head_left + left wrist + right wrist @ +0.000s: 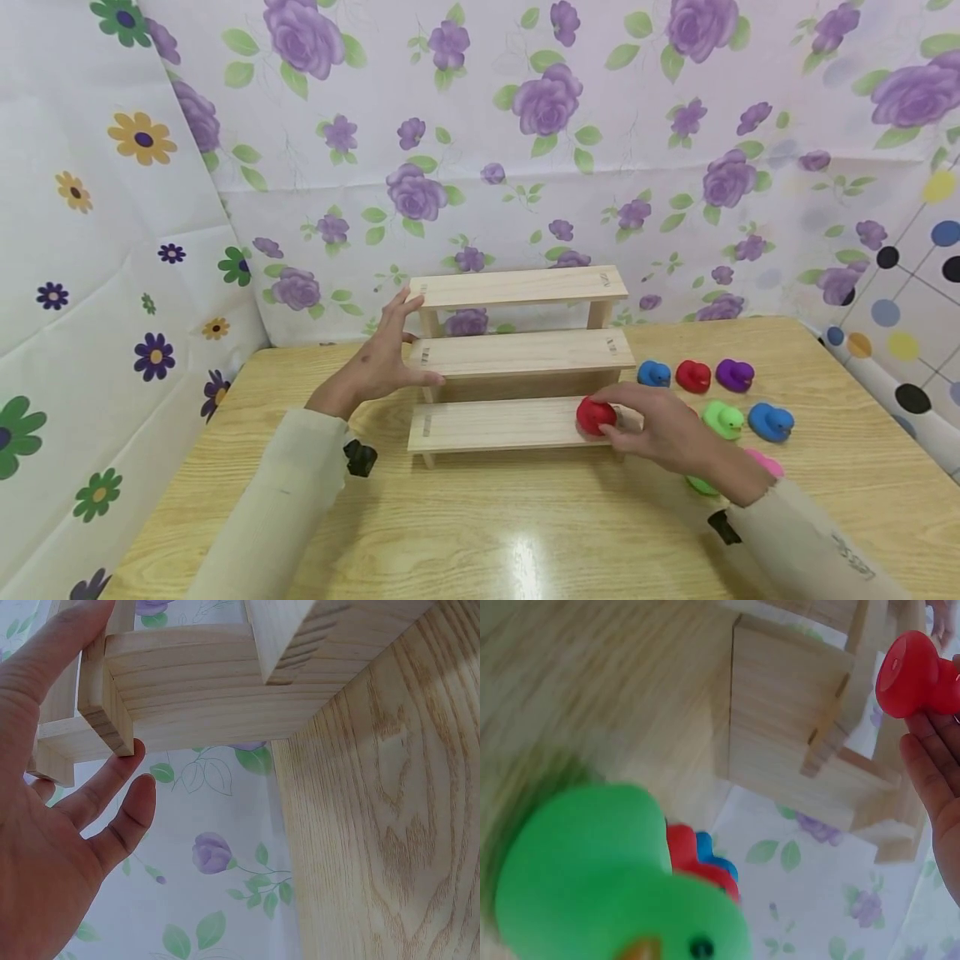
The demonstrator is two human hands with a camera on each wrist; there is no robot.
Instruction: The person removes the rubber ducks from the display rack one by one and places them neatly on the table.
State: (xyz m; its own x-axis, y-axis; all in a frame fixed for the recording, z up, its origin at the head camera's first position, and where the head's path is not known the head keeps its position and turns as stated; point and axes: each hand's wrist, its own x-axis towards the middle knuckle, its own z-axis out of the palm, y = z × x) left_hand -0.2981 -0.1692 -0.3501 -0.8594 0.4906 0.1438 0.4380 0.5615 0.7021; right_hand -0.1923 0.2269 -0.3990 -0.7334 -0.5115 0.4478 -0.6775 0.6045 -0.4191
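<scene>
A three-tier wooden step shelf (517, 353) stands on the table. My left hand (381, 365) grips its left end, with the thumb by the middle tier and the fingers up at the top tier. In the left wrist view, the fingertips of that left hand (52, 847) touch the end of a shelf board (105, 705). Over the right part of the lowest tier, my right hand (663, 425) pinches a red rubber duck (592, 417). The underside of the red duck (904, 671) shows in the right wrist view; whether it touches the board I cannot tell.
Right of the shelf sit several rubber ducks, among them a blue duck (770, 422), a purple duck (735, 375), a light green duck (723, 419) and a pink duck (767, 461) partly behind my right arm. Flowered cloth (480, 167) hangs behind the table (450, 533).
</scene>
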